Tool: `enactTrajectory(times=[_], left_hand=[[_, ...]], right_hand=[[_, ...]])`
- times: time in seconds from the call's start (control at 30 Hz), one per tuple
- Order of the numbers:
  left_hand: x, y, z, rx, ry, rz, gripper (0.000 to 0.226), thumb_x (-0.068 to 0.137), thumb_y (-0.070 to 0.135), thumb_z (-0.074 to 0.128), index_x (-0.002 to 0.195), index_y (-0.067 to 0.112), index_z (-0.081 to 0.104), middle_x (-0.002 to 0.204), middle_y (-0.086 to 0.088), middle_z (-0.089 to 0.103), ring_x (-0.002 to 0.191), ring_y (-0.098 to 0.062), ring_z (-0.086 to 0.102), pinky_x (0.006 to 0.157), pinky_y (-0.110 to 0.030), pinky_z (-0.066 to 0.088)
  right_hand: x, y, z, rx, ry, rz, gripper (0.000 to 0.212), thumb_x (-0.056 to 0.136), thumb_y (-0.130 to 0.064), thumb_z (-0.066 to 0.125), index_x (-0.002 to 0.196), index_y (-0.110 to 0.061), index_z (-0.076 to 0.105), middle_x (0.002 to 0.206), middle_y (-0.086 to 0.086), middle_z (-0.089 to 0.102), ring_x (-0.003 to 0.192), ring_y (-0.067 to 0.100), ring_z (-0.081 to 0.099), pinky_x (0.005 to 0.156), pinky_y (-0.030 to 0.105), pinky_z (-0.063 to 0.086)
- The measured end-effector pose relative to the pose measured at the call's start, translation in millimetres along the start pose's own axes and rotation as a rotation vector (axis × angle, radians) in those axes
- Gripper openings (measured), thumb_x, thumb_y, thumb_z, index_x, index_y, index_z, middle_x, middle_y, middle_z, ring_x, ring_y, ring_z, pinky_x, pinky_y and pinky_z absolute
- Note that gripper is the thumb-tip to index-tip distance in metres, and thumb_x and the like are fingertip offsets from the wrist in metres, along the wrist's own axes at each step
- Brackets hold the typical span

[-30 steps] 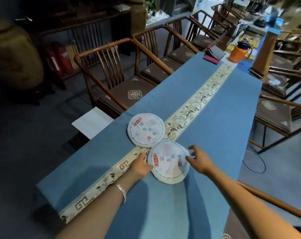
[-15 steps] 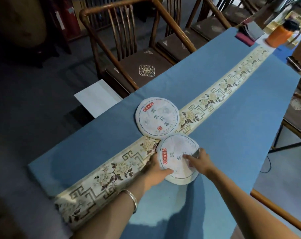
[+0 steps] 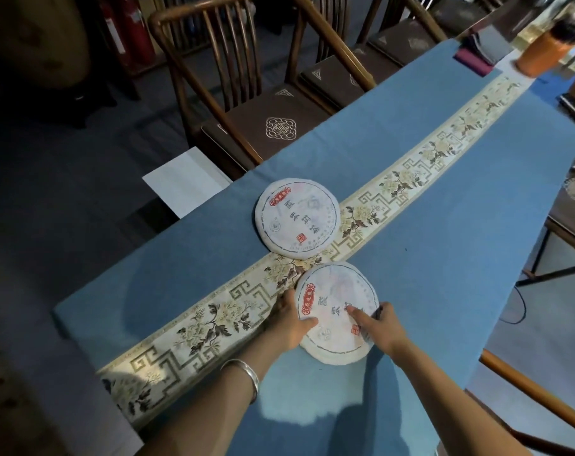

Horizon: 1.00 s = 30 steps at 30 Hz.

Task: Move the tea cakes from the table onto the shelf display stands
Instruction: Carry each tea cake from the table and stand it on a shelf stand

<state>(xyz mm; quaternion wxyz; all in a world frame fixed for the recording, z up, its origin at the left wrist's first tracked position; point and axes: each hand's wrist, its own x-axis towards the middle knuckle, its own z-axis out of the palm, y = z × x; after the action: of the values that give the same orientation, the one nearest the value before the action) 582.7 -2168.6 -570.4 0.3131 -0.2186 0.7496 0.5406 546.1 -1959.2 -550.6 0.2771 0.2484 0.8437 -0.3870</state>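
Near tea cake (image 3: 337,311): round, white paper wrapper with red seals, lay flat on the blue tablecloth (image 3: 444,258), its edge over the embroidered runner (image 3: 213,317). Left hand (image 3: 291,324) clasped its left rim, thumb on top; right hand (image 3: 383,325) clasped the right rim, forefinger laid across the face. Silver bangle (image 3: 243,378) on the left wrist. Far tea cake (image 3: 297,222): same wrapper, flat, just beyond the first, untouched. Wooden armchair (image 3: 246,103) stood at the table's far side.
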Motion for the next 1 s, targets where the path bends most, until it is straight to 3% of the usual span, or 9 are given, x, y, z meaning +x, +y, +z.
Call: enactTrajectory(times=[0.17,0.27,0.47,0.6,0.7,0.8,0.87,0.93,1.0], left_hand=[[-16.4,-17.2,-4.4,-0.030,0.027,0.085,0.067,0.085,0.024,0.072,0.140,0.022,0.035,0.134,-0.003,0.050,0.119,-0.022,0.052,0.102,-0.043,0.048],[-32.9,-28.5,-6.9,-0.173,0.009,0.112,0.067,0.085,0.013,0.073,0.143,0.019,0.038,0.139,-0.001,0.051,0.126,-0.018,0.048,0.107,-0.034,0.042],[-74.0,-43.9,-22.5,-0.426,0.005,0.094,0.051,0.079,0.008,0.079,0.117,0.034,0.057,0.120,0.005,0.067,0.113,-0.014,0.061,0.092,-0.030,0.053],[-104.0,-43.6,-35.6,-0.595,0.056,0.097,0.050,0.076,0.010,0.082,0.120,0.025,0.064,0.108,0.002,0.075,0.102,-0.018,0.070,0.076,-0.029,0.059],[-130.7,-35.1,-48.4,-0.685,0.073,0.148,0.052,0.073,0.009,0.083,0.120,0.021,0.064,0.105,-0.002,0.077,0.095,-0.021,0.073,0.071,-0.032,0.059],[-159.7,-24.5,-61.1,-0.771,0.072,0.213,0.062,0.065,0.013,0.087,0.122,0.017,0.061,0.110,-0.007,0.075,0.099,-0.026,0.072,0.075,-0.036,0.060],[-182.4,-19.9,-68.6,-0.765,0.074,0.279,0.057,0.070,0.010,0.085,0.122,0.015,0.063,0.112,-0.008,0.074,0.102,-0.027,0.072,0.076,-0.036,0.060],[-206.9,-19.1,-76.0,-0.754,0.098,0.324,0.051,0.075,0.009,0.081,0.123,0.012,0.064,0.113,-0.009,0.074,0.103,-0.027,0.071,0.079,-0.038,0.060],[-233.1,-22.5,-85.1,-0.769,0.106,0.362,0.054,0.078,0.008,0.079,0.129,0.008,0.060,0.121,-0.015,0.069,0.112,-0.034,0.066,0.091,-0.048,0.055]], right_hand=[[-21.6,17.6,5.5,-0.006,-0.052,0.051,0.066,0.074,-0.049,0.080,0.117,-0.007,0.052,0.110,0.009,0.069,0.095,0.027,0.069,0.078,0.043,0.060],[-48.2,30.3,15.1,0.065,-0.094,0.060,0.061,0.073,-0.047,0.082,0.115,-0.012,0.055,0.104,0.006,0.072,0.089,0.024,0.072,0.066,0.037,0.062],[-112.7,52.1,39.7,0.354,-0.157,0.036,0.050,0.068,-0.039,0.086,0.108,-0.015,0.067,0.089,0.003,0.079,0.075,0.019,0.077,0.051,0.033,0.059],[-144.7,46.1,49.4,0.463,-0.145,-0.099,0.035,0.077,-0.034,0.084,0.104,-0.017,0.070,0.088,0.002,0.079,0.074,0.016,0.076,0.051,0.031,0.058],[-164.8,30.2,50.1,0.471,-0.108,-0.242,0.040,0.073,-0.040,0.085,0.103,-0.019,0.069,0.092,0.002,0.079,0.082,0.018,0.076,0.065,0.040,0.063],[-186.1,14.1,49.9,0.522,-0.155,-0.374,0.052,0.064,-0.048,0.081,0.103,-0.016,0.068,0.092,0.010,0.078,0.082,0.028,0.075,0.061,0.045,0.062],[-199.6,9.8,52.9,0.587,-0.184,-0.431,0.061,0.065,-0.043,0.082,0.117,-0.018,0.060,0.109,0.008,0.074,0.094,0.027,0.073,0.072,0.048,0.062],[-216.4,5.4,55.2,0.631,-0.158,-0.479,0.082,0.070,-0.035,0.084,0.140,-0.022,0.043,0.133,-0.004,0.059,0.115,0.016,0.063,0.092,0.041,0.057],[-232.1,1.7,57.3,0.626,-0.176,-0.622,0.077,0.074,-0.030,0.083,0.141,-0.031,0.043,0.137,-0.014,0.055,0.119,0.004,0.059,0.096,0.027,0.054]])
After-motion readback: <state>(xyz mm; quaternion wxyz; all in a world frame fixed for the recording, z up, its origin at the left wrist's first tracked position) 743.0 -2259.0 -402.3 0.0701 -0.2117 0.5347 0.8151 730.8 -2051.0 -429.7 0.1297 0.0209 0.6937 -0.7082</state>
